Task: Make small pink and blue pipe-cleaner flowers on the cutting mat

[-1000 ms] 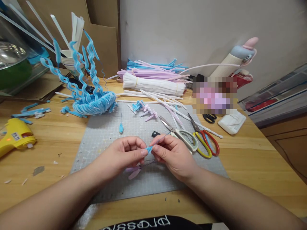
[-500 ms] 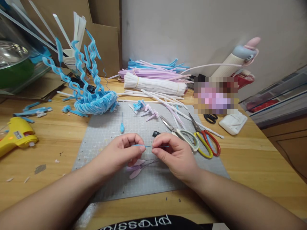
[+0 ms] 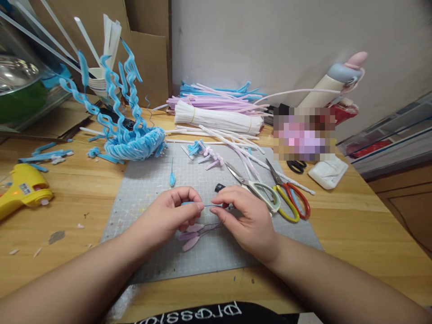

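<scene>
A thin blue wire stem (image 3: 208, 206) with a bit of blue fuzz at its left end is pinched between thumb and forefinger of my left hand (image 3: 180, 207). My right hand (image 3: 245, 216) is around the stem's other end, its thumb and forefinger slightly parted with the wire passing between them. Just below lie several pale purple fuzzy petals (image 3: 191, 243) on dark wire stems, partly covered by my hands. A small blue fuzzy petal (image 3: 172, 179) on a wire rests on the grey cutting mat (image 3: 148, 256), beyond my left hand.
White-handled scissors (image 3: 249, 182) and red-and-yellow scissors (image 3: 286, 193) lie right of my hands. A curly blue pipe-cleaner piece (image 3: 135, 144) stands back left, a yellow glue gun (image 3: 27, 191) at far left. Bundled white pipe cleaners (image 3: 216, 119) lie at the back.
My right thumb and forefinger have loosened from their pinch and shifted slightly left along the wire. My left hand keeps its hold in nearly the same place.
</scene>
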`<state>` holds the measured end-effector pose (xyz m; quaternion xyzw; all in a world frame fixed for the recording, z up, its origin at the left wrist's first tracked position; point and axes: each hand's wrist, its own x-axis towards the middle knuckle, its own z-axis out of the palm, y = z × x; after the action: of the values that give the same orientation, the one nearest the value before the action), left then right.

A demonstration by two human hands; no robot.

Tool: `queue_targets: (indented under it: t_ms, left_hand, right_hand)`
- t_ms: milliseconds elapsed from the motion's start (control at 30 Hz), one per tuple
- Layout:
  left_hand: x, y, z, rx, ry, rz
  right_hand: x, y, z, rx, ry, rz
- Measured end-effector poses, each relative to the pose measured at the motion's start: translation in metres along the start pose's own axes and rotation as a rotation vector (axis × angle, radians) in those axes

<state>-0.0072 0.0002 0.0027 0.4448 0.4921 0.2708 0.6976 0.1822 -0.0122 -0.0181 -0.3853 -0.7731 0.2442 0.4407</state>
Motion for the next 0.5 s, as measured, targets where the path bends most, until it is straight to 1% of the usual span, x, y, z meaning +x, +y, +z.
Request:
queue_targets:
  t_ms: [100,300,500]
  left_hand:
    - [0.0004,0.0014,0.0002,-0.004,0.015,0.001]
    - [0.0016,-0.0003,-0.0013,0.018,0.014,-0.014]
    - [0.0019,-0.0005,-0.0010,-0.003,0.064,-0.022]
  right_hand:
    - [0.0009,0.0016,-0.0021,-0.057,0.010,-0.047]
    - [0.0022,0.0037,-0.0035,-0.107,0.010,-0.080]
    - [0.0041,0.0006,-0.0045,-0.124,0.013,-0.121]
